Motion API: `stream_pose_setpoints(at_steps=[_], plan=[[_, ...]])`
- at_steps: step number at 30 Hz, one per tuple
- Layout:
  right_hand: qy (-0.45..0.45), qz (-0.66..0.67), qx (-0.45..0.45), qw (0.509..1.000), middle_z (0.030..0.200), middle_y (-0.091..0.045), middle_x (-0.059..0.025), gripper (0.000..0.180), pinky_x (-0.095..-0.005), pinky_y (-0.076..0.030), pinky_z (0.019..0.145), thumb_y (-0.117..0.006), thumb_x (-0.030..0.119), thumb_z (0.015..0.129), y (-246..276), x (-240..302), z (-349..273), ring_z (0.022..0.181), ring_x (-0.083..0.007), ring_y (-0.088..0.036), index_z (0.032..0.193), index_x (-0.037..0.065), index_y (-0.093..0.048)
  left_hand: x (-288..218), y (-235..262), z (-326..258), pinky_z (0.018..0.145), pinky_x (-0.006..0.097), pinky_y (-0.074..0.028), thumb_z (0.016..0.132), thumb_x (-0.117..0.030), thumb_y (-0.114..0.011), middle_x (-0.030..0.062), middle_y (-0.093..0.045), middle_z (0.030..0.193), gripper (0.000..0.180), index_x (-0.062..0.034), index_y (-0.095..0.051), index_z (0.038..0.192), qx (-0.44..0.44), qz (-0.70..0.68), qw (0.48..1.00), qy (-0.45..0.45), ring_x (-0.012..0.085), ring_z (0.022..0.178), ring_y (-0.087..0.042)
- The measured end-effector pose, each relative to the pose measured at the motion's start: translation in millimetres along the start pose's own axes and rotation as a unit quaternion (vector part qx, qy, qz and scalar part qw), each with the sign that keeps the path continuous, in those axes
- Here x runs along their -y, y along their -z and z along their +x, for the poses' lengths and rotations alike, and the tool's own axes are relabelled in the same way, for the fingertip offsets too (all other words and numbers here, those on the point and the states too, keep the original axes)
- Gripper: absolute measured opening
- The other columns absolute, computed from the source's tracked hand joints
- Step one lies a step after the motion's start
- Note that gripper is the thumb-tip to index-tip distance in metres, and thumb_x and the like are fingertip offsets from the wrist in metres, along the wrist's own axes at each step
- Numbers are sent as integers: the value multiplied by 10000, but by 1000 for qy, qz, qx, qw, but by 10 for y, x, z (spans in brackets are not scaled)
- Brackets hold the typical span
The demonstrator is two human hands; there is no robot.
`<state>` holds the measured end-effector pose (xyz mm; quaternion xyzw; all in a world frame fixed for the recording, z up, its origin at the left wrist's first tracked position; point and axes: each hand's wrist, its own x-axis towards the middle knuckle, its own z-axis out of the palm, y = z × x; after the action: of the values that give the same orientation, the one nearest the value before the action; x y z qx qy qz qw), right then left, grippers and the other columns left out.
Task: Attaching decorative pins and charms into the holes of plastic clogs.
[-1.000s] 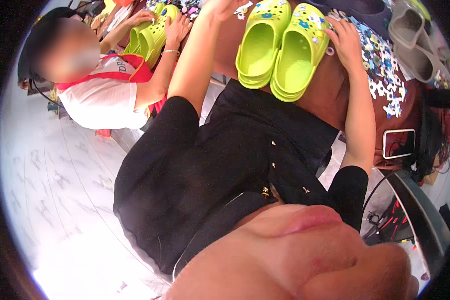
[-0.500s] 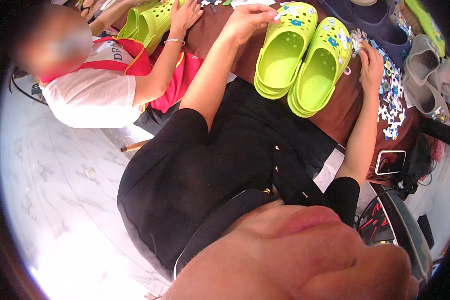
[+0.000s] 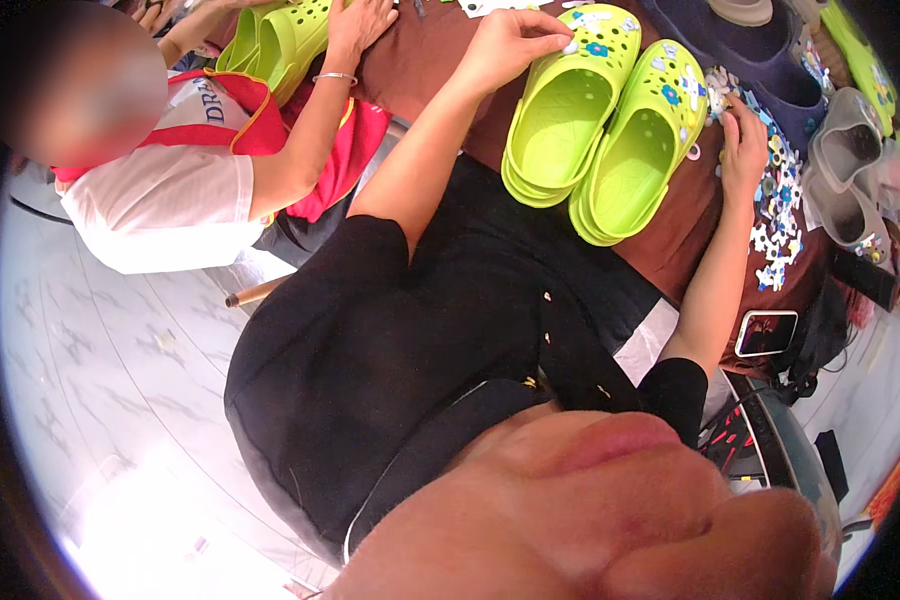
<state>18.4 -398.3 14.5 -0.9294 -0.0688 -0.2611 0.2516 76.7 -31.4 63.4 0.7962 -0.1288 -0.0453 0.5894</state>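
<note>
A pair of lime-green clogs lies before me on the brown-covered table, toes pointing away. The left clog (image 3: 554, 140) has a few white and blue shoe charms on its toe, and the right clog (image 3: 625, 165) carries several more. At the left clog's toe, my left hand (image 3: 510, 48) pinches a small white shoe charm (image 3: 570, 47) between thumb and fingertips. My right hand (image 3: 744, 152) rests beside the right clog with its fingers loosely apart, fingertips at a heap of loose shoe charms (image 3: 778, 205). What lies directly under those fingertips is hard to make out.
Dark navy clogs (image 3: 795, 90) stand beyond the charms, with grey clogs (image 3: 845, 150) farther right. A phone (image 3: 767, 333) lies near the right table edge. At my left sits another person in a red apron (image 3: 345, 165), their hands by other green clogs (image 3: 295, 45).
The whole view has shifted slightly. My left hand keeps its pinch on the white charm at the left clog's toe. My right hand stays by the heap of charms.
</note>
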Motion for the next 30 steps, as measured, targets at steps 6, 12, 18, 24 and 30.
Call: stream_pose_setpoints(at_steps=[6, 12, 18, 24, 30], plan=[[8, 0, -3, 1000, 1162, -690, -107, 271, -342, -465, 953, -607, 220, 990, -2, 1, -14, 1067, -261, -623, 1210, 80, -680, 139, 58, 13, 798, 264, -527, 878, -98, -731, 48, -750, 895, 163, -16, -766, 1014, -8, 57, 995, -83, 88, 820, -654], [-3, 3, -1, 1000, 1123, -688, -112, 280, -340, -468, 938, -605, 219, 991, 12, 25, -14, 1038, -252, -626, 1227, 90, -680, -46, 110, -109, 795, 280, -536, 875, -80, -718, 71, -755, 925, 176, -31, -760, 1040, 28, 108, 987, -112, 118, 819, -676], [-12, 9, 3, 1000, 1132, -686, -131, 280, -373, -465, 939, -619, 224, 978, 18, 64, -8, 1054, -301, -613, 1206, 70, -673, -110, 157, -172, 732, 323, -564, 851, -112, -747, 144, -747, 872, 195, -41, -764, 1031, 9, 138, 981, -133, 210, 761, -725], [-20, 11, 14, 1000, 1136, -682, -135, 282, -375, -462, 944, -627, 215, 973, 38, 81, 3, 1047, -304, -612, 1211, 70, -672, -94, 174, -137, 731, 319, -530, 894, -239, -734, 132, -737, 876, 231, -37, -760, 1003, 7, 181, 979, -90, 190, 785, -704], [6, -14, 12, 1000, 1108, -684, -123, 271, -340, -479, 909, -631, 173, 972, 34, 108, -6, 1013, -265, -630, 1218, 69, -675, -46, 181, -56, 691, 351, -537, 889, -257, -711, 152, -731, 809, 240, -42, -770, 981, 15, 177, 980, -93, 243, 724, -709]])
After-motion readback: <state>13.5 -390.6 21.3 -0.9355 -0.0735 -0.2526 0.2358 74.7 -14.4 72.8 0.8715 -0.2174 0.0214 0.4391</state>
